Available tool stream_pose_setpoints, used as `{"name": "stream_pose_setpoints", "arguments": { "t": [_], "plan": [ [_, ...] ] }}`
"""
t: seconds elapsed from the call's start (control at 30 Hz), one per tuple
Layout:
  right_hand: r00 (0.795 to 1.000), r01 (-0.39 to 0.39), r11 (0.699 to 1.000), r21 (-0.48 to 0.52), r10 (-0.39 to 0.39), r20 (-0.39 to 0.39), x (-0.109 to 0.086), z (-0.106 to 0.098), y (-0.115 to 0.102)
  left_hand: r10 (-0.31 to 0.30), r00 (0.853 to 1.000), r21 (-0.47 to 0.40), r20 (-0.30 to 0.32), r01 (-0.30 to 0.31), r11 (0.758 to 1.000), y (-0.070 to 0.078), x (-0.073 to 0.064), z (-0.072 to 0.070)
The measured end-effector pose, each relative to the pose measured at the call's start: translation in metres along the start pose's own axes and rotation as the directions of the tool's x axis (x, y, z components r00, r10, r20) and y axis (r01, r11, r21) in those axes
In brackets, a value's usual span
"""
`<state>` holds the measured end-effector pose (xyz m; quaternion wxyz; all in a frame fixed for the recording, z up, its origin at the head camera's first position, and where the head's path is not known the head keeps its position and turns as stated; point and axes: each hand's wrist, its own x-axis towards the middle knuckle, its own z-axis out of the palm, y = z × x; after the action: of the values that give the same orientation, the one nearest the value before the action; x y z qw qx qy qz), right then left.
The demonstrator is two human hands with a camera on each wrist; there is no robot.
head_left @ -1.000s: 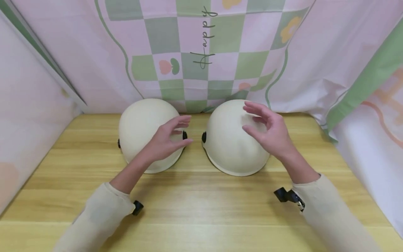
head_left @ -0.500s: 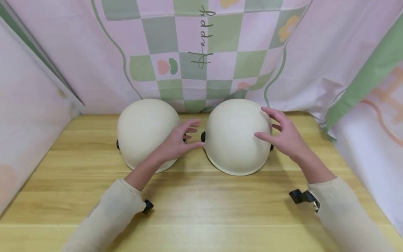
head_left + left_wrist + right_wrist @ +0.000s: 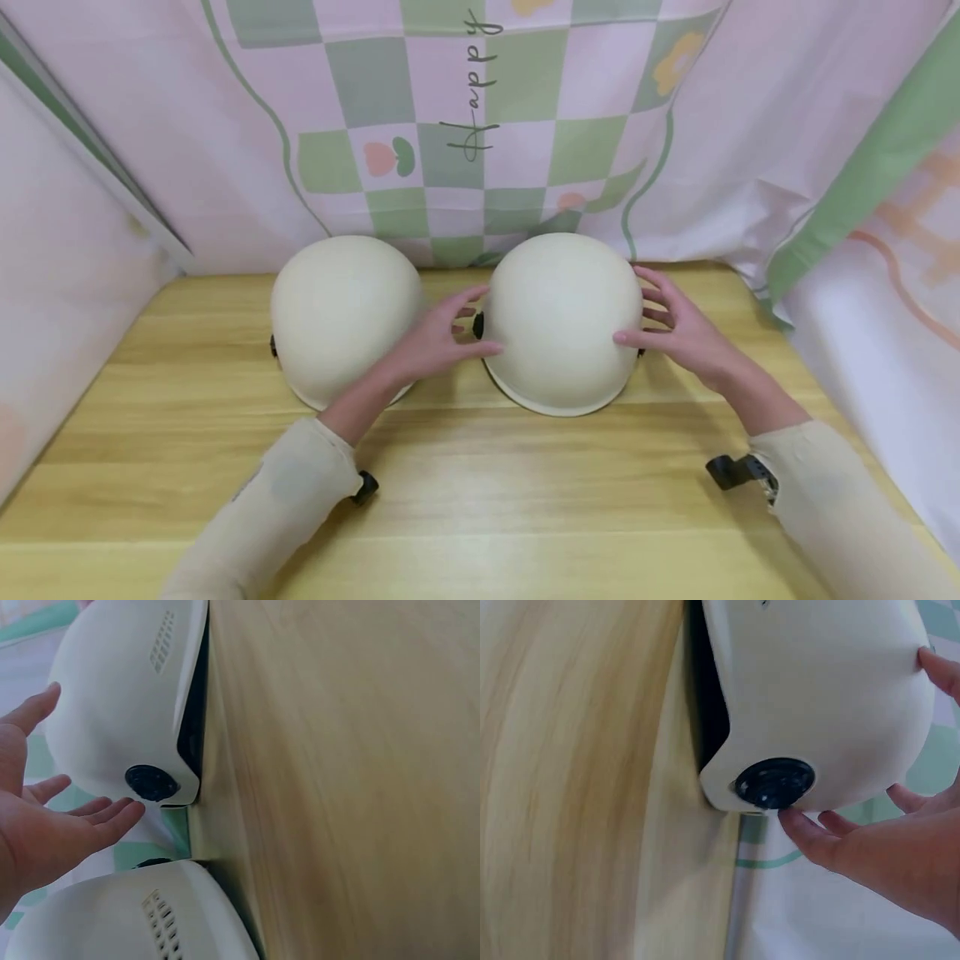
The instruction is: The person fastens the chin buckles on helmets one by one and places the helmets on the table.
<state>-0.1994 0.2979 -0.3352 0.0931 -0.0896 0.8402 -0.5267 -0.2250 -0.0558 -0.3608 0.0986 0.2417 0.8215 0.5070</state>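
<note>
Two cream helmets rest dome up, side by side on the wooden table. The right helmet point(image 3: 562, 325) stands between my hands. My left hand point(image 3: 438, 340) is at its left side, fingers spread, thumb by the shell; I cannot tell if it touches. My right hand point(image 3: 686, 337) lies along its right side with extended fingers; in the right wrist view the thumb and fingertips meet the shell near a round black knob point(image 3: 775, 782). A matching black knob point(image 3: 151, 783) shows below the left fingers' side. The left helmet point(image 3: 341, 312) is partly hidden behind my left forearm.
The wooden table point(image 3: 480, 500) stretches in front of the helmets. A pink and green checked cloth point(image 3: 517, 150) hangs right behind them. White printed cloth point(image 3: 67, 275) walls the left side, and more cloth point(image 3: 885, 358) hangs on the right.
Both hands have moved right: the left from in front of the left helmet into the gap between helmets, the right from over the right helmet to its right side. The helmets stay put.
</note>
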Motion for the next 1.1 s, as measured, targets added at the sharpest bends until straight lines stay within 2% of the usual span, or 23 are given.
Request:
{"name": "stream_pose_setpoints", "arguments": {
  "t": [0.17,0.4,0.6,0.97,1.1],
  "plan": [
    [0.998,-0.041,0.998,0.052,0.038,0.058,0.0,-0.004,0.009,-0.049,0.999,-0.012,0.014,0.049,0.999,-0.003,0.005,0.003],
    [0.987,-0.1,0.992,0.071,0.09,0.133,0.0,-0.009,0.024,-0.072,0.996,-0.01,0.043,0.072,0.997,-0.009,0.01,0.009],
    [0.99,-0.09,0.993,0.073,0.081,0.112,0.001,-0.009,0.028,-0.063,0.998,-0.039,0.015,0.063,0.997,-0.013,0.011,0.014],
    [0.997,-0.06,0.996,0.059,0.057,0.05,0.003,-0.003,0.025,-0.095,0.994,-0.012,-0.053,0.094,0.995,-0.012,0.009,0.016],
    [0.998,-0.053,0.996,0.069,0.05,0.042,0.002,-0.002,0.025,-0.079,0.994,-0.006,-0.072,0.079,0.997,-0.012,0.01,0.016]
  ]
}}
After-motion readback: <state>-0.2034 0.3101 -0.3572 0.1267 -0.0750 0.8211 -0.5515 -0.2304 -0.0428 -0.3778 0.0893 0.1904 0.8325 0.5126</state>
